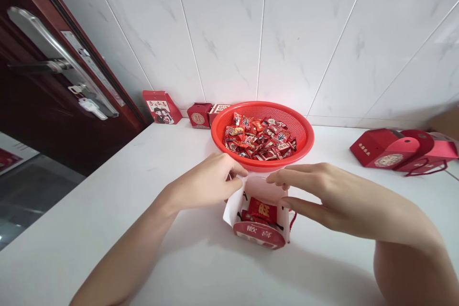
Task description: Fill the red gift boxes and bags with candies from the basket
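Note:
A small red gift box [260, 235] with white inner walls stands open on the counter in front of me. Red-wrapped candies [263, 211] lie inside it, and a dark red cord loop [293, 220] hangs at its right side. My left hand [204, 179] is closed, thumb and index finger pinching at the box's back left flap. Over the back right corner is my right hand [322, 193], fingers stretched out, with the thumb touching the right wall and the fingertips by the back flap. Behind the box stands a red plastic basket [304, 134] holding many wrapped candies.
Folded red gift boxes [385, 148] with cord handles stand at the right. Against the tiled wall at back left are a red carton [161, 107] and a small dark red box [199, 115]. A dark red door [43, 81] with keys borders the white counter [118, 181].

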The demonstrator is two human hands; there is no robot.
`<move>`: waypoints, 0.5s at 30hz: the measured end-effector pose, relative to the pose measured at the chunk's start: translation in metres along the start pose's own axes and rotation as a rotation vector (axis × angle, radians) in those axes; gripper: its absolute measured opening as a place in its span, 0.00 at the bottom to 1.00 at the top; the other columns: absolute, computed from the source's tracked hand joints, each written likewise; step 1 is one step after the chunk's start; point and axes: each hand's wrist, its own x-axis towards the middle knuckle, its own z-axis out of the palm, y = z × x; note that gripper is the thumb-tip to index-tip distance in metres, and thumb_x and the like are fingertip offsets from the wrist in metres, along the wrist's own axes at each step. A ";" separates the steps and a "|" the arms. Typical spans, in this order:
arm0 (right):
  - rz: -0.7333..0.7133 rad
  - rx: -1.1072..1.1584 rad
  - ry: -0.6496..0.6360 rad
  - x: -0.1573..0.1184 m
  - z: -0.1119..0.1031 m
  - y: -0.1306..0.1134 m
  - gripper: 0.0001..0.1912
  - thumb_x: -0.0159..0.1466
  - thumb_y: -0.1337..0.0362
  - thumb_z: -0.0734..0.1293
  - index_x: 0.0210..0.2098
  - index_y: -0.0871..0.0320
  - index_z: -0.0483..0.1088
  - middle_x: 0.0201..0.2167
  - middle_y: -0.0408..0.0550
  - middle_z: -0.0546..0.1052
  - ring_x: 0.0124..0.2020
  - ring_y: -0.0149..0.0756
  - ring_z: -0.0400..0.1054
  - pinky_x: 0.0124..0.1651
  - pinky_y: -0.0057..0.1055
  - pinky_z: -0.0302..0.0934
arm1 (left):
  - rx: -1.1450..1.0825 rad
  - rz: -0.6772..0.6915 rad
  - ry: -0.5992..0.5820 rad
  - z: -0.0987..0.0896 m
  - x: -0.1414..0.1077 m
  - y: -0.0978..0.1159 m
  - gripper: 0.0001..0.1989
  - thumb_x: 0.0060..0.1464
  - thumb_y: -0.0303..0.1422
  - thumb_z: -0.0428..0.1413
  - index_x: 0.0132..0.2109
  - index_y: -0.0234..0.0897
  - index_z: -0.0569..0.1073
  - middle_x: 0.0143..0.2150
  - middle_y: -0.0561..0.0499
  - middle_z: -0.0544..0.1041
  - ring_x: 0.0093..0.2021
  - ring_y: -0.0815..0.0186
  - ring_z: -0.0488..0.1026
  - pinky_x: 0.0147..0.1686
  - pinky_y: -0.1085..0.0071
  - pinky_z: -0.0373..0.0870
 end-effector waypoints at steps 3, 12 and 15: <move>0.038 -0.017 -0.005 0.002 0.002 0.004 0.12 0.73 0.62 0.61 0.49 0.51 0.75 0.40 0.47 0.82 0.33 0.35 0.75 0.32 0.29 0.66 | -0.168 -0.111 -0.108 -0.006 0.014 -0.008 0.13 0.48 0.25 0.51 0.35 0.34 0.81 0.25 0.54 0.74 0.24 0.69 0.70 0.23 0.75 0.66; 0.142 -0.043 -0.009 0.004 -0.003 0.013 0.11 0.72 0.61 0.61 0.42 0.53 0.76 0.35 0.47 0.80 0.31 0.37 0.73 0.32 0.31 0.65 | -0.326 -0.181 -0.010 -0.005 0.023 -0.013 0.13 0.49 0.26 0.53 0.37 0.34 0.83 0.31 0.51 0.81 0.30 0.65 0.77 0.28 0.73 0.76; 0.187 -0.064 -0.040 0.004 -0.004 0.015 0.12 0.72 0.60 0.61 0.42 0.53 0.76 0.36 0.47 0.79 0.31 0.36 0.72 0.31 0.31 0.63 | -0.243 -0.129 -0.048 0.002 0.020 -0.012 0.13 0.51 0.28 0.53 0.38 0.35 0.82 0.34 0.50 0.82 0.31 0.64 0.77 0.29 0.72 0.75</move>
